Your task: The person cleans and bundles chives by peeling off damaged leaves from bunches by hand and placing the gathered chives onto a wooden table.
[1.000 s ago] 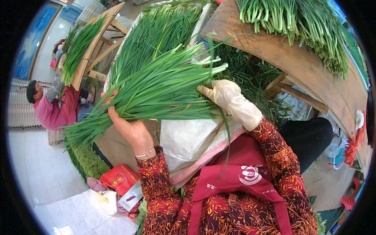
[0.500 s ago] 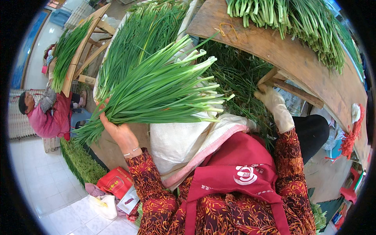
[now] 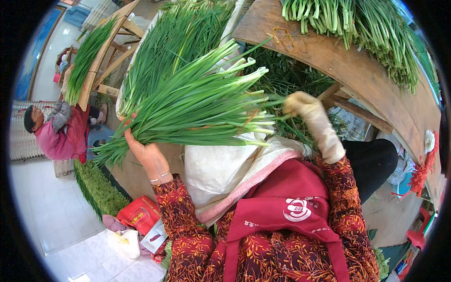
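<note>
A big bunch of garlic chives (image 3: 188, 108) lies across my bare left hand (image 3: 141, 145), whose fingers wrap round its leafy end. The pale stem ends fan out to the right. My right hand (image 3: 300, 105), in a cream glove, is closed at those ends, blurred by motion. A thin green leaf (image 3: 278, 102) runs from the bunch to its fingertips. Beneath the bunch a white woven sack (image 3: 216, 174) with a pink checked edge covers my lap, beside my dark red apron (image 3: 286, 188).
More chives (image 3: 188, 33) fill a long container ahead. Loose dark green leaves (image 3: 282, 66) lie beyond my right hand. A curved wooden tabletop (image 3: 329, 56) on the right bears chive bundles (image 3: 347, 19) and red ties (image 3: 425, 164). Far left, another person (image 3: 61, 131) sits by a board of chives (image 3: 91, 61).
My gloved right hand has moved left from the loose leaves to the bunch's stem ends, and its fingers have closed. My left hand keeps holding the bunch in nearly the same place.
</note>
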{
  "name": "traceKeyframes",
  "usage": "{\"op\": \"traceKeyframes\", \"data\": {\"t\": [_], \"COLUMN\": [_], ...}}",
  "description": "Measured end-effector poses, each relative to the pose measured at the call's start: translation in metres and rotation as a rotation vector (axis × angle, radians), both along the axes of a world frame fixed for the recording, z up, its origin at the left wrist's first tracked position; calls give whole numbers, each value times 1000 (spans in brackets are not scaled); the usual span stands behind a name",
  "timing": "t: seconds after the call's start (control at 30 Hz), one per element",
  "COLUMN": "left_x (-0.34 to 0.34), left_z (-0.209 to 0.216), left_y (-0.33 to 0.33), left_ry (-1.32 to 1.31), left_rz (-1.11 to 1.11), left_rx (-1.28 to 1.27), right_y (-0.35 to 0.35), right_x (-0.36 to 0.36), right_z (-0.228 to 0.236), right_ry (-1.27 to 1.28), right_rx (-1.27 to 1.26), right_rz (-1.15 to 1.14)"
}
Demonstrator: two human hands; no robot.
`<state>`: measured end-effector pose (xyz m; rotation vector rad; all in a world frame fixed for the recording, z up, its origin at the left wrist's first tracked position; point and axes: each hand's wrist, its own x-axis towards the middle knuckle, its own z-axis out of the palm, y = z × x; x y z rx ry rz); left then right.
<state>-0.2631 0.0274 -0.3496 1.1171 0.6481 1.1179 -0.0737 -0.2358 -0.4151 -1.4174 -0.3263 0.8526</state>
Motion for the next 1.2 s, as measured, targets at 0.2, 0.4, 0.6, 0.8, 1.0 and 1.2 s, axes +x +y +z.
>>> {"op": "traceKeyframes", "data": {"t": [0.2,0.4,0.6,0.8,1.0,1.2], "left_x": [5,6,1,0,11,9], "left_z": [-9,-11,-13,-9,2,-1], "left_y": [18,16,5,15,4,13], "left_ry": [-134,-171,-14,-80,-127,-250], "left_rz": [30,17,-7,4,48,-51], "left_rx": [-219,-204,-8,-51,-130,-99], "right_y": [-96,-12,-5,-92,15,67], "right_x": [28,-9,-11,26,-36,-45], "right_z": [-90,34,29,-45,51,37], "right_ry": [-433,-326,-153,-631,-577,-1037], "right_rx": [-1371,-365,-193,-1505,-126,-141], "right_rz": [237,108,268,351,122,162]}}
